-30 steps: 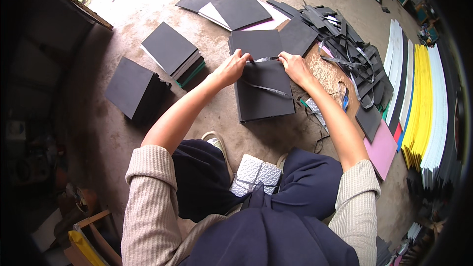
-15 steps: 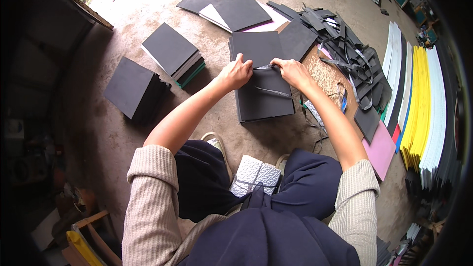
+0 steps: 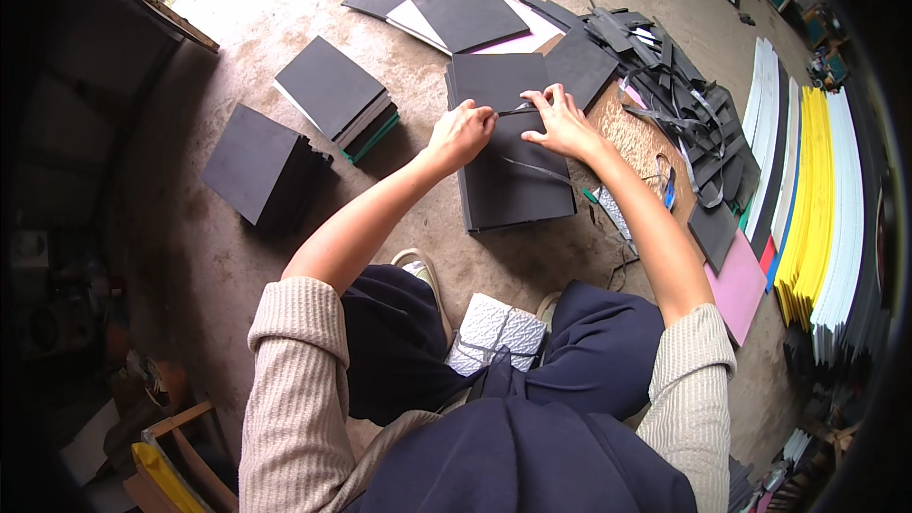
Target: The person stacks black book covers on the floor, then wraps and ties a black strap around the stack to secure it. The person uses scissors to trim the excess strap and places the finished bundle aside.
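In front of me on the floor stands a stack of black foam sheets (image 3: 518, 195), with a thin dark strip (image 3: 516, 112) running across its top. My left hand (image 3: 463, 133) is closed, pinching the strip near the stack's left side. Over the right side of the stack, my right hand (image 3: 567, 125) has its thumb and fingers apart, with the fingertips close to the strip. A loose grey tail of the strip (image 3: 534, 169) lies slanting over the top sheet nearer to me. The strip's path below the stack is hidden.
Two more stacks, a black one (image 3: 252, 161) and a mixed one (image 3: 331, 90), stand to the left. Beyond lie loose black sheets (image 3: 470, 11). A heap of black offcuts (image 3: 698, 123) and upright coloured sheets (image 3: 812, 190) are at right. A white textured block (image 3: 494, 334) sits between my feet.
My right hand has opened from a pinch on the strip, its fingers spreading. The left hand has shifted slightly to the right and keeps its pinch.
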Motion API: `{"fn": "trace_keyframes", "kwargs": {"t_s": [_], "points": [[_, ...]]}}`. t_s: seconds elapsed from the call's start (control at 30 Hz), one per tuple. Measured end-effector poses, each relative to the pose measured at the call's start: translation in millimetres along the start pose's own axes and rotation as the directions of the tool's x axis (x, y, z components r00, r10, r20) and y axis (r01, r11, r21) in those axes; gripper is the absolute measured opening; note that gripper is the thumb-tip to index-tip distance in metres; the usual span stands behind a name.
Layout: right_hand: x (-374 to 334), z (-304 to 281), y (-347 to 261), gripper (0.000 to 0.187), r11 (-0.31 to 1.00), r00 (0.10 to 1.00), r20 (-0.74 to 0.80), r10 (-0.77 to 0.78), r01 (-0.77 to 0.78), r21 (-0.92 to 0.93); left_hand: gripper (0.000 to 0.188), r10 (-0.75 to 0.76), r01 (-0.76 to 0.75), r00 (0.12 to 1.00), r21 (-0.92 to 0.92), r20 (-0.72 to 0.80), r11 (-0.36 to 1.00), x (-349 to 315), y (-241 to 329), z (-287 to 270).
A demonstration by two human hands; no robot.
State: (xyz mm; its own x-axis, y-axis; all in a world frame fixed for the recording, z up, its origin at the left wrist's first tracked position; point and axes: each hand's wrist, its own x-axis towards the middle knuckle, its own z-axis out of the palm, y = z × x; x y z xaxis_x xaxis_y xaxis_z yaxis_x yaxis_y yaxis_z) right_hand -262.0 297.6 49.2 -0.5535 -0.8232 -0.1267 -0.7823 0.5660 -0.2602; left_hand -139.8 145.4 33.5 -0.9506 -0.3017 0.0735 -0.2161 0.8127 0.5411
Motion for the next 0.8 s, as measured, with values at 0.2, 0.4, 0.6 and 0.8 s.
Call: {"fn": "trace_keyframes", "kwargs": {"t_s": [0.2,0.4,0.6,0.8], "points": [[-3,21,30,0.104,0.796,0.876,0.296,0.381,-0.474,0.377,0.031,-0.384,0.383,0.922,-0.016,-0.057,0.923,-8,39,9],[-15,14,5,0.106,0.685,0.765,0.468,0.441,-0.624,0.375,0.034,-0.437,0.448,0.892,-0.33,0.112,0.831,-4,-1,33],[-17,34,18,0.096,0.652,0.786,0.365,0.499,-0.618,0.44,0.034,-0.549,0.743,0.668,-0.482,0.503,0.464,8,18,15],[-14,35,14,0.086,0.657,0.798,0.376,0.47,-0.601,0.455,0.031,-0.565,0.737,0.673,-0.489,0.477,0.466,10,9,18]]}}
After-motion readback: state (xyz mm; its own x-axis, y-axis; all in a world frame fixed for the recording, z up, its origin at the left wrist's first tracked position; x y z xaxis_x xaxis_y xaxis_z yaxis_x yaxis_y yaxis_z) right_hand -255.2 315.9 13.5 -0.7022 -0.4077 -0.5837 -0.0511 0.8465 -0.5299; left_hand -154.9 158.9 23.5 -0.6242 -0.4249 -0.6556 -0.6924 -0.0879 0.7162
